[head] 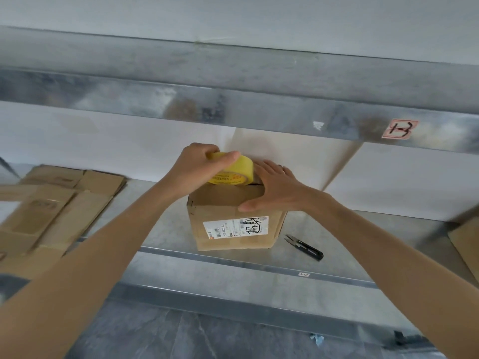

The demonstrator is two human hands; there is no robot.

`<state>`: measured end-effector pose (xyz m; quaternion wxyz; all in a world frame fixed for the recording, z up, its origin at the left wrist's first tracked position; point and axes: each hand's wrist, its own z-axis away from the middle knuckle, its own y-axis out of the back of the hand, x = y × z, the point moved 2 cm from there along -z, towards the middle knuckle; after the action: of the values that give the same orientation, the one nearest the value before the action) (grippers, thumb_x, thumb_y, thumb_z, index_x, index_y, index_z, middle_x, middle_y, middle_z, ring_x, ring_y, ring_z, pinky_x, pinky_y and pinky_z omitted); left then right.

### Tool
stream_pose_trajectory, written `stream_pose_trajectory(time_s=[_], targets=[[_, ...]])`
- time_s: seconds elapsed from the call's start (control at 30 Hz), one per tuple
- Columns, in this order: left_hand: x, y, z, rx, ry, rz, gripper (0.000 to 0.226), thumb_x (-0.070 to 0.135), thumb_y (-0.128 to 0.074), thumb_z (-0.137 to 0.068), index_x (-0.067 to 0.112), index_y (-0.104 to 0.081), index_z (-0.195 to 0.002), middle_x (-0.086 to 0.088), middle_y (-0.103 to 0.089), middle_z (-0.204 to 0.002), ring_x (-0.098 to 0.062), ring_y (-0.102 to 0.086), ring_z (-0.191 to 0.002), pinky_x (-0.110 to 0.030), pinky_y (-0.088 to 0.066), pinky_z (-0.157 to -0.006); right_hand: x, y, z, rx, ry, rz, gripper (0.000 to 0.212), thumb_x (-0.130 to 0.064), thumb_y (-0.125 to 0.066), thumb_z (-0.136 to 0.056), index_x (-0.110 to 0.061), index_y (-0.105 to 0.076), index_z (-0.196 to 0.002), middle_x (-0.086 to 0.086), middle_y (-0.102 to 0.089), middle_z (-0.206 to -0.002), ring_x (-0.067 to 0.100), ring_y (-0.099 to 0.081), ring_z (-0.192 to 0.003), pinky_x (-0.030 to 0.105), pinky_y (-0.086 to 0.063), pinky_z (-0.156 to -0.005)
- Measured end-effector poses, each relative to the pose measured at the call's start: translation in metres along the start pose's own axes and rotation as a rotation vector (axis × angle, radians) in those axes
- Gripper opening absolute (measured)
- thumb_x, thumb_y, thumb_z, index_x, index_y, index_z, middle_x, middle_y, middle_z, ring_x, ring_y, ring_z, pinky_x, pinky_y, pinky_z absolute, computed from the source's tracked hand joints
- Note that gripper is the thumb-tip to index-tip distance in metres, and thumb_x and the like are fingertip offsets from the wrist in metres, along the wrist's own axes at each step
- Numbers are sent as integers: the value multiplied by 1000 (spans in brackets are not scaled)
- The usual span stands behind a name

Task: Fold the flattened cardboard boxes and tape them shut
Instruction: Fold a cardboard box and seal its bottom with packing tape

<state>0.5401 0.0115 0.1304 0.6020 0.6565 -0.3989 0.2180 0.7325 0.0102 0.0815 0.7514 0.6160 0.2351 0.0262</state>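
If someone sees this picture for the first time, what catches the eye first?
The yellow tape roll stands out, gripped by the left hand atop the central cardboard box. The right hand rests flat on the box; black snips lie to its right, flattened boxes at left.

A small brown cardboard box [215,206] stands folded up on a metal shelf [166,234], a white label [236,228] on its near face. A yellow roll of tape [234,169] tilts over its top's far edge. Flattened boxes [51,208] lie stacked to the left.
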Motion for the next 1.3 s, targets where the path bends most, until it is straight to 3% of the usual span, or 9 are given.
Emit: stream_pose_trajectory(time_s=[0.1,0.3,0.43,0.6,0.8,0.97,1.07,1.17,1.3], targets=[[4,2,-5,-5,-17,-28,60,66,-57,-69,9,-44,-55,4,-34,-51,-9,-34,-48,-28,-29,-53,3,-4,2,81,18,25,108,-81,-50,-65,-28,-10,-150,-11,-17,-154,12,-8,-142,41,-10,-117],[23,7,-15,32,-109,-156,64,51,-67,-79,-7,-47,-63,-9,-36,-58,-14,-35,-53,-29,-27,-54,1,-5,4,132,23,76,97,-78,-48,-72,-26,-18,-148,-7,-24,-152,15,-16,-139,41,-16,-113],[22,23,-14,113,-98,-367,59,56,-61,-79,4,-49,-56,-3,-39,-53,-19,-38,-56,-30,-27,-56,0,-5,4,120,14,111,96,-77,-44,-76,-22,-17,-149,-6,-17,-155,17,-11,-142,41,-14,-114],[22,31,-12,115,-75,-588,51,56,-52,-87,12,-61,-65,-4,-55,-66,-26,-50,-74,-30,-31,-66,-3,-5,3,121,23,129,92,-76,-45,-76,-23,-20,-147,-7,-19,-153,18,-13,-140,42,-14,-112],[15,48,-14,27,-27,-419,51,45,-51,-92,8,-43,-57,-7,-38,-55,-20,-38,-57,-30,-27,-56,0,-6,3,116,22,134,94,-78,-43,-76,-22,-18,-148,-7,-18,-153,17,-12,-140,42,-14,-113],[-5,53,-15,32,79,-101,50,44,-58,-89,4,-51,-60,-8,-46,-54,-17,-44,-53,-29,-34,-61,0,-7,3,113,13,138,95,-78,-43,-76,-22,-17,-148,-7,-17,-153,17,-11,-140,43,-13,-113],[-13,50,-21,83,69,-31,51,45,-62,-87,0,-54,-64,-7,-42,-55,-17,-45,-54,-27,-36,-62,0,-7,4,117,14,139,95,-78,-44,-76,-22,-17,-148,-7,-18,-153,17,-12,-140,43,-14,-113],[-20,59,-24,153,-14,-231,56,43,-64,-86,-1,-46,-56,-5,-34,-53,-14,-34,-53,-20,-29,-53,0,-7,4,112,14,151,102,-84,-36,-70,-22,-17,-148,-7,-18,-152,17,-13,-139,44,-15,-114],[-42,65,-19,148,-40,-490,56,53,-59,-80,12,-44,-45,-1,-41,-45,-17,-42,-52,-28,-30,-55,0,-9,3,120,16,165,111,-88,-21,-60,-22,-16,-148,-8,-18,-152,17,-13,-139,44,-15,-114]])
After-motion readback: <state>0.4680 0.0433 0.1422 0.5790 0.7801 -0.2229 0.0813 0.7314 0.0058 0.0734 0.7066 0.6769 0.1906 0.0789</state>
